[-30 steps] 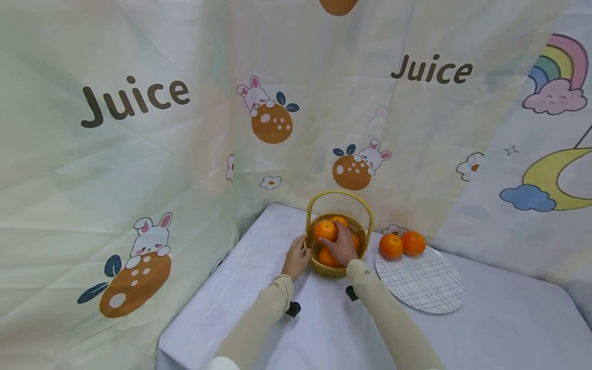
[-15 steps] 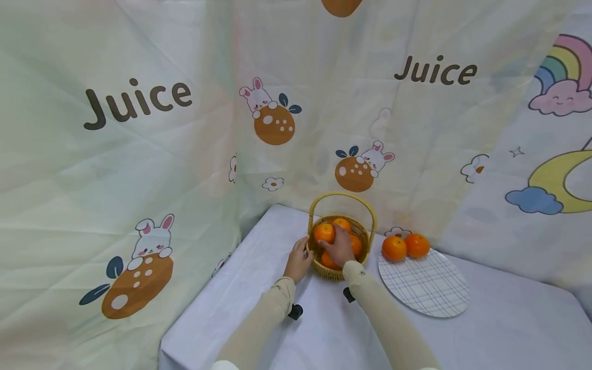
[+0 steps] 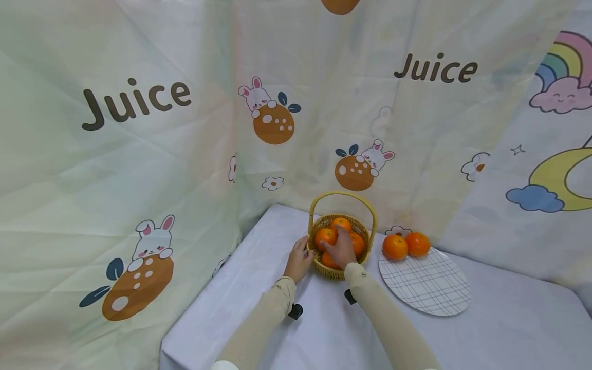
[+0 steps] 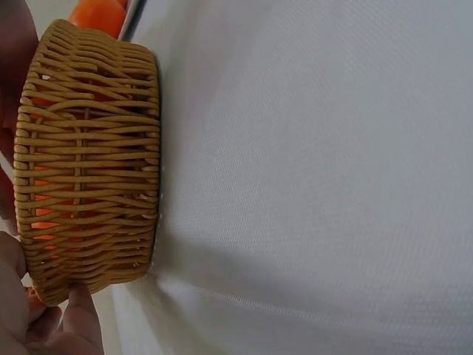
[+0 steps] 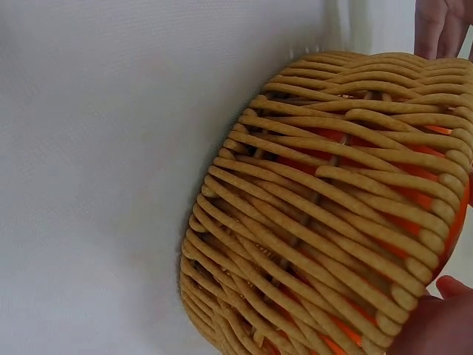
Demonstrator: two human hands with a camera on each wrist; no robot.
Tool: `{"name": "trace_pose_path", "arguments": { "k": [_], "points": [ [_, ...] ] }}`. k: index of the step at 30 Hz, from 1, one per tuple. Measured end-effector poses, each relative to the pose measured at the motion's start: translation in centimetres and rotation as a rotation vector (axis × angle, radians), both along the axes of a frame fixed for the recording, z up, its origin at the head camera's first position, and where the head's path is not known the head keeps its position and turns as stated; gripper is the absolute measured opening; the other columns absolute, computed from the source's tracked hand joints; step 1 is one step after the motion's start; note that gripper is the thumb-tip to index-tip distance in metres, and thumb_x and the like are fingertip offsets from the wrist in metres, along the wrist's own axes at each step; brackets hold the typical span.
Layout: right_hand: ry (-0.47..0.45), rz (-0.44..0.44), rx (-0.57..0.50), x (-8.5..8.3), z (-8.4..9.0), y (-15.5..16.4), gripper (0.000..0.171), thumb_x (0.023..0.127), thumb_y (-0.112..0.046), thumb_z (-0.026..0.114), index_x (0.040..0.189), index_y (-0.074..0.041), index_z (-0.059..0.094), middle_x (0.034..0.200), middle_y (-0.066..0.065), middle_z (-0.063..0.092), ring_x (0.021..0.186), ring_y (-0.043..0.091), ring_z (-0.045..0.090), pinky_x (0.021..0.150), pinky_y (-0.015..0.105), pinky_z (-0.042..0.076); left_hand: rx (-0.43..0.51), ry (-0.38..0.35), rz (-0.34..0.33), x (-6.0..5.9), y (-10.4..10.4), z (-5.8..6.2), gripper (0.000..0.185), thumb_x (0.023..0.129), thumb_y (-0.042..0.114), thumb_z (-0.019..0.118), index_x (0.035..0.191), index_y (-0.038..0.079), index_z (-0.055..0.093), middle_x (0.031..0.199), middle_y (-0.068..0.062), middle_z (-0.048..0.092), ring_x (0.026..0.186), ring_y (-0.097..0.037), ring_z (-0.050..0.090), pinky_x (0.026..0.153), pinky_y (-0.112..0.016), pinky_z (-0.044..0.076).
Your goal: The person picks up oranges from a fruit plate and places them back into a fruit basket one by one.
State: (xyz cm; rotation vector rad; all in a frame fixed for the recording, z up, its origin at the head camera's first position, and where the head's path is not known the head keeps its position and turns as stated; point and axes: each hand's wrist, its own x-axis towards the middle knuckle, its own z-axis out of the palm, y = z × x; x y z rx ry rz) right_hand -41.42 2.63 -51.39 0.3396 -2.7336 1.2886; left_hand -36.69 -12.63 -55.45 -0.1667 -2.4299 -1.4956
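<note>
Your left hand [image 3: 298, 260] grips the one basket [image 3: 330, 274] at its 9 o'clock side; seen from the left wrist, fingertips press the outer weave near the rim. Your right hand [image 3: 343, 249] enters the basket from 5 o'clock, thumb and fingers curved around one orange [image 3: 326, 236] at 10 o'clock inside; whether it is lifted, you cannot tell.

Four oranges show in the basket, counting that one. A second orange [image 3: 341, 223] lies at 12 o'clock, a third orange [image 3: 358, 243] at 3, and a fourth orange [image 3: 329, 260] at 7, partly covered by your right hand. One handle [image 3: 343, 193] arches upright over them.

From the basket, one white checked plate [image 3: 435, 282] lies at 4 o'clock, just beside it. Two more oranges sit together at its far edge: a fifth orange [image 3: 394, 248] at 11 o'clock and a sixth orange [image 3: 418, 244] at 12. That makes six in view. Everything stands on one white-covered table [image 3: 509, 313], before a curtain [image 3: 430, 139] bearing two "Juice" words.
</note>
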Motion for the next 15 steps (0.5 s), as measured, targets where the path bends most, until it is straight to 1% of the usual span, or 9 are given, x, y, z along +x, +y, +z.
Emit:
{"name": "trace_pose_path", "arguments": {
  "k": [3,9,15],
  "points": [
    [0.004,-0.005,-0.009,-0.01,-0.02,0.18,0.071,0.088,-0.023,0.073,0.144,0.002,0.038,0.142,0.023,0.044,0.130,0.038,0.042,0.112,0.054,0.032,-0.002,0.012,0.001,-0.17,0.00,-0.12,0.051,0.097,0.006,0.054,0.145,-0.005,0.040,0.147,-0.019,0.039,0.129,-0.029,0.048,0.100,-0.033,0.048],
    [0.021,-0.010,0.004,0.04,0.12,0.58,0.073,0.088,-0.025,0.074,0.144,0.003,0.038,0.141,0.024,0.046,0.128,0.039,0.044,0.110,0.054,0.035,0.000,0.027,-0.006,-0.29,-0.03,-0.21,0.051,0.097,0.005,0.054,0.145,-0.005,0.040,0.147,-0.020,0.040,0.129,-0.031,0.048,0.100,-0.034,0.049],
    [0.028,0.008,0.002,0.25,0.29,0.90,0.072,0.087,-0.026,0.075,0.144,0.002,0.039,0.137,0.024,0.050,0.125,0.038,0.048,0.108,0.053,0.038,0.008,0.021,-0.009,-0.10,-0.05,-0.20,0.050,0.097,0.004,0.054,0.145,-0.005,0.040,0.147,-0.021,0.039,0.130,-0.032,0.047,0.099,-0.035,0.049]
  ]
}}
